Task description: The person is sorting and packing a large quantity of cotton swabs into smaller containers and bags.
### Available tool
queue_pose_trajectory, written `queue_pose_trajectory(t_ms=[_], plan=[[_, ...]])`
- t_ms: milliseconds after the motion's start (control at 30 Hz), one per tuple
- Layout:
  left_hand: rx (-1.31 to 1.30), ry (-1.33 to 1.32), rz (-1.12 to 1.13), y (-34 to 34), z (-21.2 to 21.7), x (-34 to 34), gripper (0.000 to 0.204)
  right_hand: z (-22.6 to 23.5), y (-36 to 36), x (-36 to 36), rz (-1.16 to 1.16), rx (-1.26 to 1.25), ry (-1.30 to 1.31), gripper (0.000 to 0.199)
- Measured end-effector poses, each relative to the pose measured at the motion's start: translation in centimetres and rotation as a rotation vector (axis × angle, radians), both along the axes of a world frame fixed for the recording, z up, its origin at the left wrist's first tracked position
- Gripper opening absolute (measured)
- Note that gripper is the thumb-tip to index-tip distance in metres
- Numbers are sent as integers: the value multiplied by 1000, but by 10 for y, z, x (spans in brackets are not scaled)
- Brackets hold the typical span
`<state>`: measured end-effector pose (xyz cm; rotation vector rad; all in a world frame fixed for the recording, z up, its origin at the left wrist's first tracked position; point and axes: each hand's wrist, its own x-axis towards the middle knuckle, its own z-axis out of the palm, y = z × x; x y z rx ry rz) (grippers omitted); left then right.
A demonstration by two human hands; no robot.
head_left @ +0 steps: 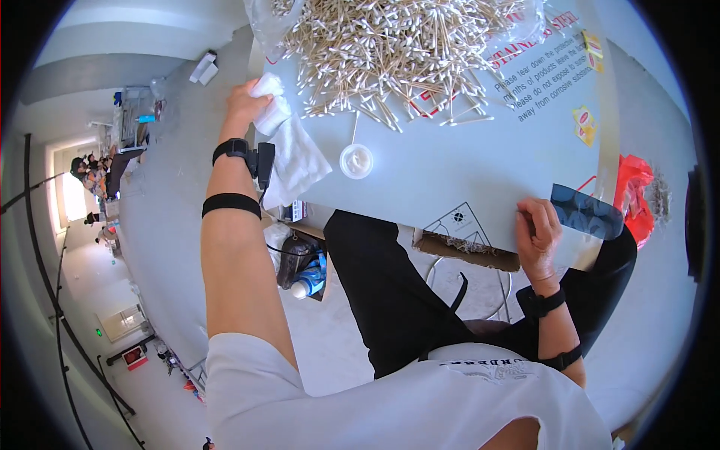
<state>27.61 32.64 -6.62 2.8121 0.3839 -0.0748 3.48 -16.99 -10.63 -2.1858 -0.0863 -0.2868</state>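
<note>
At the table's left edge, my left hand (244,106) is closed on a crumpled white cloth (294,161); part of its grip is hidden behind the folds. My right hand (538,234) rests at the near right edge of the table with its fingers curled. Whatever lies inside those fingers, if anything, is hidden. A large heap of wooden cotton swabs (390,52) covers the far middle of the table. Between the heap and me stands a small round clear cup (356,162) with something whitish in it, and a single swab reaches from the heap towards its rim.
Beside my right hand lies a dark bluish film sheet (585,212). Small yellow packets (583,126) lie along the right side. A red plastic bag (634,191) is past the right edge. An open brown box (465,251) sits under the near edge, and a blue-and-white bottle (309,281) stands lower left.
</note>
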Motion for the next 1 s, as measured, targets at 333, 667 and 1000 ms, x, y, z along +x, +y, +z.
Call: queue_pose_trajectory(t_ms=[333,667,1000], plan=[[137,-260,-136,6,-4,-44,40,1,3,1,6,-44,20,18],[392,-186,-178,-19,-1,-47,40,7,4,3,21,1,14,15],[-880,-550,142,-45,37,-82,32,5,3,-2,21,39,-17,12]])
